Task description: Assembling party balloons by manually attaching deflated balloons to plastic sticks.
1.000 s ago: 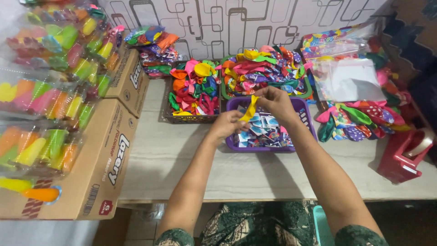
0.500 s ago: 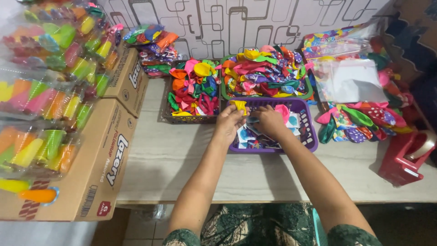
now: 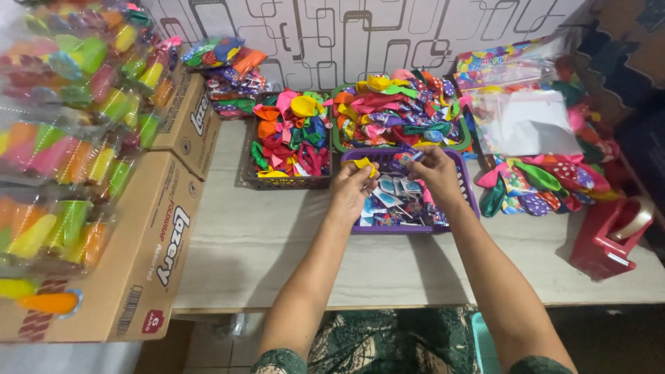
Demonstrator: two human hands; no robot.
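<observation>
My left hand [image 3: 352, 188] pinches a yellow balloon [image 3: 363, 164] over the purple basket [image 3: 469, 201]. My right hand [image 3: 433, 168] holds a small purple and blue piece [image 3: 403, 156] just above the same basket, close to the left hand. The basket holds several small printed cards and sticks [image 3: 395, 204]. Behind it stand a brown basket of loose balloons [image 3: 294, 131] and a green basket of loose balloons [image 3: 395, 111].
Cardboard boxes [image 3: 149, 242] with bagged colourful toys [image 3: 62, 152] stacked on them fill the left. A pile of patterned balloons [image 3: 547, 183] and clear plastic bags [image 3: 530, 125] lie at the right, with a red tape dispenser [image 3: 613, 239] near the table's right front edge.
Both hands dipped into the purple basket and have come back up. The right hand now holds a small purple piece; the left still holds the yellow balloon.
</observation>
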